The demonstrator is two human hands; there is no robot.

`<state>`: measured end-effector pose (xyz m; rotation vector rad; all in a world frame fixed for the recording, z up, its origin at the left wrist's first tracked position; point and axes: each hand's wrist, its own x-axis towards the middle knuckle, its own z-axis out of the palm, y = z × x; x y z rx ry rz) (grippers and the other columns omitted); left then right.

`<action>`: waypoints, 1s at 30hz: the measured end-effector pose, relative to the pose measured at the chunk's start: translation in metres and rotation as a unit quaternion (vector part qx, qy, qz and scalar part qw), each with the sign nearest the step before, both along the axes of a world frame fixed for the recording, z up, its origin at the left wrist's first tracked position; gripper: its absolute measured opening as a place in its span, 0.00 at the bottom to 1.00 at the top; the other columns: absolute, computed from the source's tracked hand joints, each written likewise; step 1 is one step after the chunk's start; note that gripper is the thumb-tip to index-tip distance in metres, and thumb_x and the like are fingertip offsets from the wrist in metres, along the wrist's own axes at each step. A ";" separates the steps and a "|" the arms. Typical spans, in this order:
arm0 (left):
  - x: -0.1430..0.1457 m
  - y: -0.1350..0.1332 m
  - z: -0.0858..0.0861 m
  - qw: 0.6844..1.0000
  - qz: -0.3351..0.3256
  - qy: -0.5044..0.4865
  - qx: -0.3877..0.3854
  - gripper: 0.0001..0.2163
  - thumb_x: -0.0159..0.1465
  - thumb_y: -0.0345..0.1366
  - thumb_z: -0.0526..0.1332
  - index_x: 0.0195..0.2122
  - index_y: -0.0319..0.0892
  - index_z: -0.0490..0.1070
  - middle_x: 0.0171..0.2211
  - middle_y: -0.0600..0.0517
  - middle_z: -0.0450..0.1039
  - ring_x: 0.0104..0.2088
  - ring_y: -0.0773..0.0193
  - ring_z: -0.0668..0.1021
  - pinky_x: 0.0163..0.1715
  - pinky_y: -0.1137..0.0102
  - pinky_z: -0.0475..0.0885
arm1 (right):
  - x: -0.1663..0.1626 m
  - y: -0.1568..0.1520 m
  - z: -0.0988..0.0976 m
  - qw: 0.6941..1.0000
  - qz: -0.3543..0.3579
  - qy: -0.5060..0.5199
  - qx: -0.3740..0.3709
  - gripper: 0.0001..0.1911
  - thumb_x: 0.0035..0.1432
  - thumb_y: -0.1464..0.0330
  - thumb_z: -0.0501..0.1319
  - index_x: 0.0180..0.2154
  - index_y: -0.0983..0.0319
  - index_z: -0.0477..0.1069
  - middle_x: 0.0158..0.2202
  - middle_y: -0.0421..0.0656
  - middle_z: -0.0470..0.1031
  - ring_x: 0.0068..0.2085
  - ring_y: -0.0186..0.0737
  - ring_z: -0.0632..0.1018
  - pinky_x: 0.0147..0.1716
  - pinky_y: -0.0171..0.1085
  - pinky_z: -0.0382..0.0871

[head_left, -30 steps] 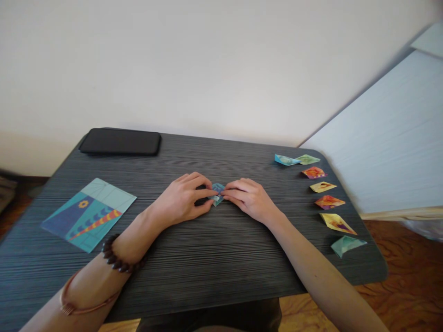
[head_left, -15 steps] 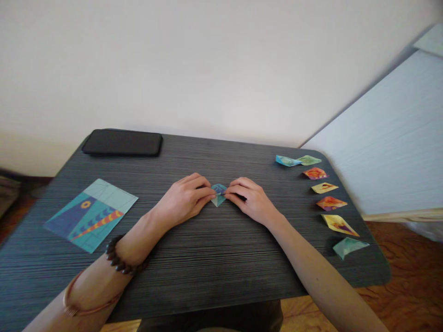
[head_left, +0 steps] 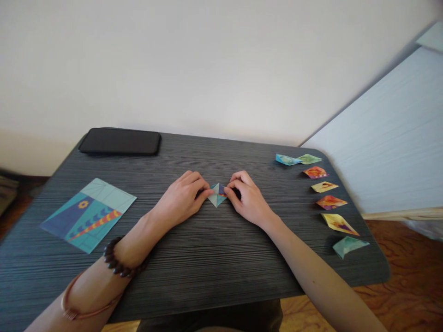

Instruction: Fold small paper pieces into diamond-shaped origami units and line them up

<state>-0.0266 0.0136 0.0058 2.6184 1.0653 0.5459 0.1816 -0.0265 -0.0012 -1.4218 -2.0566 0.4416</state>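
Between my hands is a small folded origami paper [head_left: 217, 195], teal, pale green and dark blue with a bit of orange. It has a diamond shape with a crease down its middle. My left hand [head_left: 185, 196] pinches its left corner between thumb and fingers. On the other side my right hand [head_left: 249, 198] pinches the right corner. Fingertips hide both corners. A flat patterned paper sheet [head_left: 90, 214] in teal and blue lies to the left of my left forearm, which wears a dark bead bracelet.
A black phone [head_left: 120, 141] lies at the table's far left. Several folded paper pieces, among them a yellow one [head_left: 340, 224] and a green one [head_left: 349, 246], line the right edge of the dark table [head_left: 207, 267]. A wall rises behind, and a pale panel [head_left: 387, 138] stands right.
The folded paper now shows a different face, with pale and teal panels where mostly blue showed before. My right fingers have shifted their pinch slightly.
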 end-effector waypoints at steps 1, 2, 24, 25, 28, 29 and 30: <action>0.001 -0.001 0.000 1.000 0.006 0.008 0.002 0.11 0.67 0.39 0.53 0.34 0.40 0.71 0.33 0.49 0.69 0.38 0.60 0.69 0.43 0.63 0.68 | -0.001 0.000 0.000 1.000 -0.008 -0.004 0.002 0.09 0.62 0.66 0.53 0.33 0.62 0.69 0.39 0.46 0.65 0.41 0.40 0.71 0.45 0.42 0.68; 0.002 -0.001 0.000 1.000 0.012 0.019 0.006 0.11 0.67 0.38 0.52 0.34 0.40 0.71 0.33 0.49 0.68 0.38 0.59 0.69 0.43 0.62 0.68 | -0.003 0.000 -0.001 1.000 -0.016 -0.008 0.004 0.09 0.62 0.66 0.53 0.32 0.62 0.69 0.39 0.46 0.65 0.41 0.40 0.71 0.45 0.42 0.68; 0.012 -0.009 0.005 0.991 0.073 0.104 0.031 0.14 0.67 0.42 0.51 0.35 0.38 0.71 0.38 0.45 0.64 0.41 0.55 0.67 0.44 0.59 0.68 | -0.010 0.001 0.002 0.996 -0.063 -0.065 -0.006 0.11 0.60 0.65 0.56 0.28 0.63 0.68 0.39 0.47 0.64 0.39 0.40 0.72 0.44 0.42 0.68; 0.012 -0.009 0.004 0.991 0.077 0.099 0.035 0.14 0.67 0.42 0.51 0.35 0.37 0.70 0.39 0.44 0.63 0.42 0.55 0.67 0.45 0.60 0.68 | -0.010 0.001 0.002 0.996 -0.065 -0.062 -0.007 0.10 0.60 0.64 0.56 0.28 0.62 0.67 0.39 0.47 0.64 0.39 0.40 0.72 0.44 0.42 0.68; 0.012 -0.010 0.003 0.991 0.090 0.089 0.039 0.14 0.66 0.42 0.52 0.35 0.37 0.70 0.40 0.44 0.61 0.43 0.55 0.67 0.45 0.60 0.69 | -0.009 0.002 -0.001 0.996 -0.073 -0.049 -0.010 0.09 0.59 0.64 0.57 0.29 0.62 0.65 0.38 0.46 0.64 0.39 0.40 0.71 0.43 0.42 0.68; 0.012 -0.010 0.003 0.991 0.094 0.089 0.039 0.14 0.65 0.43 0.53 0.34 0.37 0.70 0.40 0.44 0.61 0.43 0.55 0.67 0.45 0.59 0.69 | -0.009 0.003 -0.001 0.996 -0.076 -0.043 -0.008 0.08 0.58 0.64 0.57 0.30 0.61 0.65 0.38 0.45 0.63 0.39 0.40 0.71 0.42 0.42 0.68; 0.012 -0.010 0.003 0.990 0.099 0.090 0.038 0.14 0.65 0.43 0.53 0.33 0.37 0.70 0.40 0.44 0.61 0.42 0.55 0.67 0.44 0.59 0.69 | -0.008 0.004 -0.002 0.996 -0.078 -0.036 -0.007 0.07 0.58 0.65 0.58 0.31 0.61 0.64 0.38 0.45 0.63 0.39 0.41 0.70 0.42 0.42 0.68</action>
